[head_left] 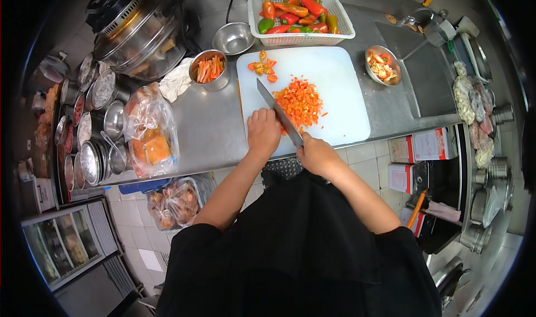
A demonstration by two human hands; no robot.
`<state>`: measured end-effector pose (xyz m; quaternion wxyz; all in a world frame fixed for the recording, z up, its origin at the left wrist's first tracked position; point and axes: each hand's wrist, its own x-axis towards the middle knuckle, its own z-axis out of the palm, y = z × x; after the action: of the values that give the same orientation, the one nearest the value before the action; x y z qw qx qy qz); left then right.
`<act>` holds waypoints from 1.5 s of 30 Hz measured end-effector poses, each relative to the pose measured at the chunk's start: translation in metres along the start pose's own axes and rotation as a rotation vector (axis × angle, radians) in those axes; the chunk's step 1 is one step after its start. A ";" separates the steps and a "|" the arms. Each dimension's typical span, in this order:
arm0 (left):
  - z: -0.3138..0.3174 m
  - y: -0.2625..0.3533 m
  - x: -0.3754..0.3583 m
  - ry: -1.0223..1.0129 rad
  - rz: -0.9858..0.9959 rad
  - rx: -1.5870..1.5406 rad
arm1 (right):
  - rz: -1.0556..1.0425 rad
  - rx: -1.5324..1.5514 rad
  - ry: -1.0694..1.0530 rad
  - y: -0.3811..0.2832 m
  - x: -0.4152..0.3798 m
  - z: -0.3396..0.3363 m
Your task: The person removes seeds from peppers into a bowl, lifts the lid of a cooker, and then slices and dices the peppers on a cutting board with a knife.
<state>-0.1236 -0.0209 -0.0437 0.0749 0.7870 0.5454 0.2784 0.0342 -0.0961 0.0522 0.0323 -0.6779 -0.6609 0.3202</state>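
Note:
My right hand (319,156) is wrapped round the handle of a kitchen knife (283,114), its long blade slanting up and left across the white cutting board (347,110). Close against the blade's left side, my left hand (263,130) rests on the board with fingers curled together; whatever lies under them is hidden. Just right of the blade spreads a heap of diced orange-red pepper (301,100). Several larger pepper pieces (262,65), cut off at the ends, lie at the board's upper left corner.
A white basket (301,39) of whole peppers stands behind the board. To the left are a metal pot (210,70) of pepper strips, a steel bowl (233,38) and a bagged orange block (149,149). A bowl of pepper scraps (383,67) sits right, beside the sink (427,82).

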 end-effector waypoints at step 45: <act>-0.028 -0.008 -0.038 -0.094 0.026 -0.144 | -0.103 0.066 0.049 -0.004 0.030 -0.022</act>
<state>-0.1545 -0.0574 -0.0375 0.1534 0.7987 0.5097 0.2806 0.0385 -0.0598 0.0599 0.0875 -0.6494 -0.6829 0.3231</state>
